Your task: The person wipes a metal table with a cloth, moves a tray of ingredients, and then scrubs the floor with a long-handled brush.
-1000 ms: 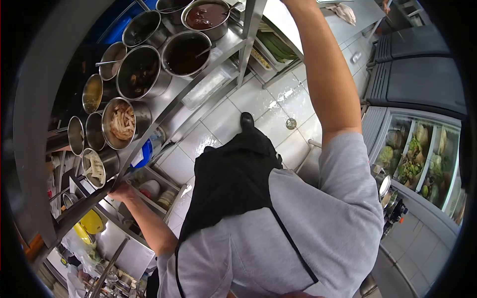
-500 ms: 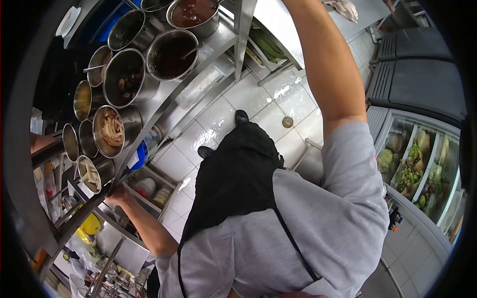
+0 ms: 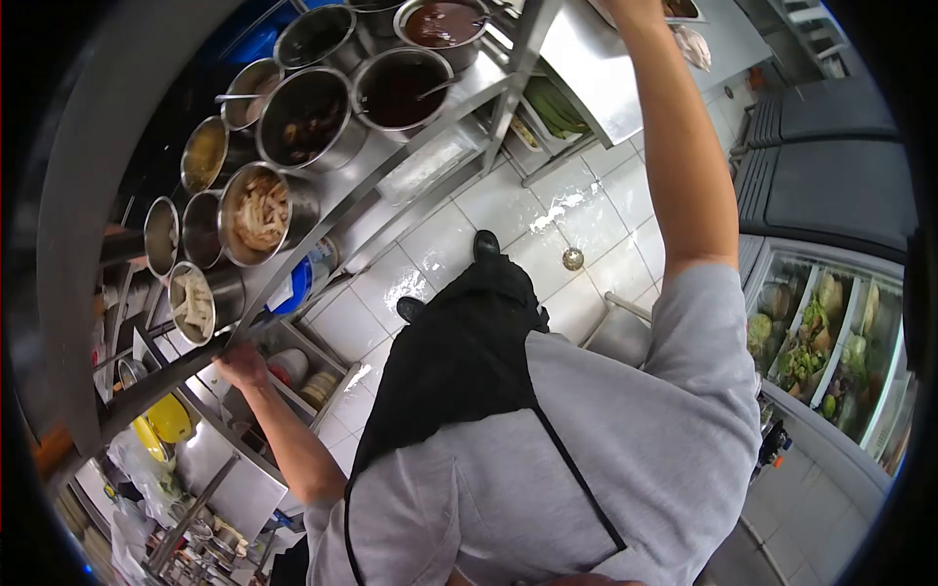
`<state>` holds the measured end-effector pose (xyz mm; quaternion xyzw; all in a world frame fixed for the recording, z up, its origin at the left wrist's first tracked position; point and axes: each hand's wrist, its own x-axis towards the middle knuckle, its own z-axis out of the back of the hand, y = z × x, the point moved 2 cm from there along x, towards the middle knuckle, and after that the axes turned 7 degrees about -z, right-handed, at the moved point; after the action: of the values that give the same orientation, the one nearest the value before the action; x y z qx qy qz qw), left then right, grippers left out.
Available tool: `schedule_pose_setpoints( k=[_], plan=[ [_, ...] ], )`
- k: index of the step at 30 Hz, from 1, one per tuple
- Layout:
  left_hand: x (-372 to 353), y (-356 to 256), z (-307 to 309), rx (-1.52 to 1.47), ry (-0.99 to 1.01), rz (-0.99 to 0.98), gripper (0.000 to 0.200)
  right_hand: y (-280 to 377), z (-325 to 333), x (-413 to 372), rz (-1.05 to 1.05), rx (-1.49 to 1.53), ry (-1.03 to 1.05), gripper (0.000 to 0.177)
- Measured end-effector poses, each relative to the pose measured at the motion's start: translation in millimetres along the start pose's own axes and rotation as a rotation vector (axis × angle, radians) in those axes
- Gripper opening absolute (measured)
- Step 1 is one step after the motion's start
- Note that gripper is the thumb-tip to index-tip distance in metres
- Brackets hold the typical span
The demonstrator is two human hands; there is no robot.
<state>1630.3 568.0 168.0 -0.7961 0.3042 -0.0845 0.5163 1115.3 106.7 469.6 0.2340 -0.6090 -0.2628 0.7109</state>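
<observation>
My left hand (image 3: pixel 242 363) is at the edge of the steel shelf (image 3: pixel 186 376), just below a small pot of pale strips (image 3: pixel 193 301). Its fingers are not clear enough to show whether they grip the edge. Beside that pot stands a larger steel pot of pale, thick pieces (image 3: pixel 259 210). My right arm stretches away over the steel counter (image 3: pixel 591 73). At the top edge of the view, my right hand (image 3: pixel 637 8) is mostly cut off, so its fingers are hidden. To its right lies a pale crumpled cloth or piece of food (image 3: pixel 692 47).
Several steel pots hold dark sauce (image 3: pixel 403 90), red-brown sauce (image 3: pixel 445 23) and dark pieces (image 3: pixel 303 117). A blue container (image 3: pixel 305 283) sits below the shelf. A glass-doored fridge (image 3: pixel 831 332) with vegetables stands at right. The tiled floor (image 3: pixel 469 210) looks wet and has a drain (image 3: pixel 573 259).
The view has shifted, so the pots appear farther right and higher. More of my right wrist shows at the top edge, and a container of food has appeared beside it. My left hand stays by the shelf.
</observation>
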Motion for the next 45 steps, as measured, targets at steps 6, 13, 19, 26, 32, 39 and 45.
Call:
schedule_pose_setpoints(
  k=[6, 13, 19, 26, 32, 39, 45],
  plan=[
    [15.0, 3.9, 44.9, -0.183, 0.185, 0.110, 0.040, -4.8, -7.0, -75.4, -0.183, -0.059, -0.313, 0.043],
    [35.0, 25.4, 58.4, -0.155, 0.002, 0.168, 0.034, -102.3, -1.1, -441.4, -1.060, -0.529, 0.288, 0.036],
    [39.8, 36.2, 32.0, -0.171, -0.129, 0.058, 0.028, -10.8, 68.2, -748.9, -1.953, -0.595, 1.378, 0.028],
    [55.2, 63.9, 43.9, -0.165, -0.161, -0.043, 0.023, -33.5, 23.4, -668.0, -1.587, -0.535, 1.082, 0.030],
    [46.5, 54.4, 23.5, -0.090, -0.233, -0.142, 0.022, -63.9, 12.4, -438.1, -1.487, -0.287, 0.342, 0.040],
    [46.6, 50.1, -1.6, -0.137, -0.411, -0.105, 0.026, -42.3, 46.0, -220.8, -0.886, -0.175, -0.139, 0.055],
    [67.6, 63.3, 15.9, -0.168, -0.391, -0.178, 0.034, -44.2, 26.5, -79.8, -0.717, 0.073, -0.206, 0.074]
  ],
)
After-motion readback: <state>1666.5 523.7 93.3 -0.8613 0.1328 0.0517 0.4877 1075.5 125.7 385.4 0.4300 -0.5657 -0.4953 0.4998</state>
